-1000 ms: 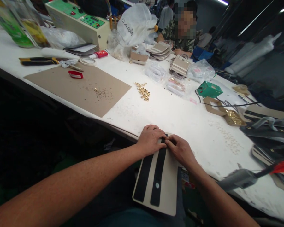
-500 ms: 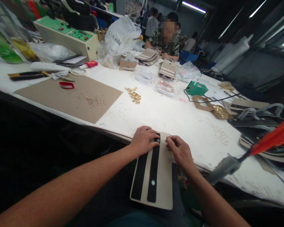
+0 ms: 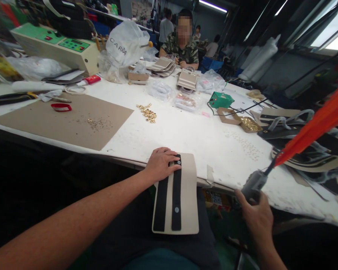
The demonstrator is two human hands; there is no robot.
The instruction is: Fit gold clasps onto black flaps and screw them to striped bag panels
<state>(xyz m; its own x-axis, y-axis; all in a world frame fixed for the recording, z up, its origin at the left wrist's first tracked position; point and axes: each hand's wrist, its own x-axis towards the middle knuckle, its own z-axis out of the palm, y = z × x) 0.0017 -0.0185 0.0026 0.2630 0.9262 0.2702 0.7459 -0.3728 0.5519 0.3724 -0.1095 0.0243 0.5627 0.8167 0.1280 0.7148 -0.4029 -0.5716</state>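
My left hand [image 3: 160, 164] lies with its fingers stretched over the upper left of a flat beige panel [image 3: 189, 195], pressing it at the table edge. Two black strips run along the panel. The right strip [image 3: 176, 191] carries a silver round snap or rivet [image 3: 176, 210] low down and another one [image 3: 179, 162] near my fingertips. The panel's lower part extends over my lap. My right hand [image 3: 256, 213] is at the lower end of a grey hand tool [image 3: 255, 183], thumb and fingers apart on either side of it. The tool's exact kind is unclear.
Bright orange material [image 3: 312, 123] runs up from the tool. Gold-coloured hardware [image 3: 148, 113] lies on the white table [image 3: 186, 131]; more fills a small cardboard box [image 3: 250, 125]. Brown board [image 3: 107, 131] lies left, black pieces [image 3: 298, 146] right. A person [image 3: 180, 45] sits opposite.
My right hand has left the panel and moved right and down to the hanging grey tool. My left hand stays on the panel. The whole view has shifted slightly.
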